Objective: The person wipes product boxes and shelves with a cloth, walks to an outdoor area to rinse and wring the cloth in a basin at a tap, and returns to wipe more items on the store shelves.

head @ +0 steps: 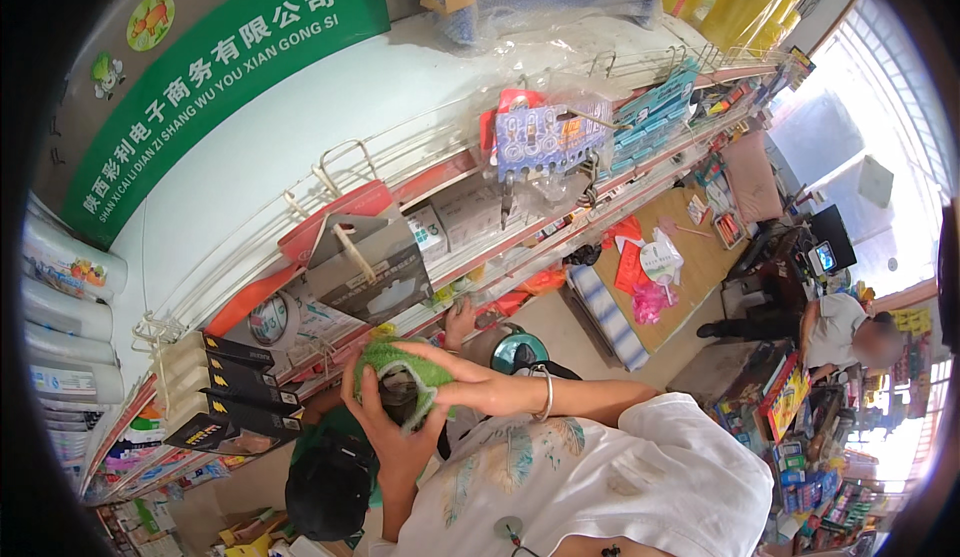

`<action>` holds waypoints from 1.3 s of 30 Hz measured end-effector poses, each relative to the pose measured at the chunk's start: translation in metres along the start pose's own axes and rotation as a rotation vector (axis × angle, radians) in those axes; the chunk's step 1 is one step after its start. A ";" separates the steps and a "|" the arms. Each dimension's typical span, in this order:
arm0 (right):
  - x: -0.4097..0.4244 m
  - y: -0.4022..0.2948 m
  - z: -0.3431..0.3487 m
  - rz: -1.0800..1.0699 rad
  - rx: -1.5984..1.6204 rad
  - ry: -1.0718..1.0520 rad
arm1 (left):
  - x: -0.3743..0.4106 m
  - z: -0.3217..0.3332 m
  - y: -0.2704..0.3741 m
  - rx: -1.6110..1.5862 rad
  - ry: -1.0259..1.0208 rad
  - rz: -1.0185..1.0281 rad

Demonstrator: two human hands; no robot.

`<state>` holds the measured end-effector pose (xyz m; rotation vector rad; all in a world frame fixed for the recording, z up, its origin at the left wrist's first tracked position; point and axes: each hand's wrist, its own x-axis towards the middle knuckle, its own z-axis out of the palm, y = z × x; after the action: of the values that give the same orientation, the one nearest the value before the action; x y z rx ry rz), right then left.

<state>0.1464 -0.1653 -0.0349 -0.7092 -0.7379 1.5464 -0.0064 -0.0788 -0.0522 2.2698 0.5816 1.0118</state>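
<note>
Both of my hands hold a green fuzzy fabric thing [431, 362] with a pale edge around an opening. Something dark and shiny shows inside the opening; I cannot tell what it is. My left hand [397, 433] grips its lower left side, fingers spread along the rim. From the right, my right hand [469, 383], with a silver bangle at the wrist, holds its top and right side. The thing is held in front of the shop shelf, just below a hanging grey charger box [382, 275].
Wire hooks and shelves [480, 257] run across ahead, with black boxes [240, 407] at left. Close below my hands is a person in a black cap [330, 486]; another hand [459, 323] touches the lower shelf. A person [840, 332] sits by a desk at right, beyond a mat-topped table [697, 287].
</note>
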 end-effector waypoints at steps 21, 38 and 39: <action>0.010 -0.160 -0.027 -1.094 -2.226 0.878 | -0.028 0.006 -0.041 -0.719 0.462 -0.494; -0.002 -0.150 -0.030 -1.213 -1.865 0.624 | -0.013 -0.001 -0.031 -1.181 0.537 -0.468; -0.006 -0.139 -0.025 -1.165 -1.802 0.539 | -0.013 -0.001 -0.034 -1.184 0.531 -0.476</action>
<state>0.2513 -0.1589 0.0602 -1.4210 -1.6020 -0.7042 -0.0204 -0.0616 -0.0806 0.7883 0.4838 1.2303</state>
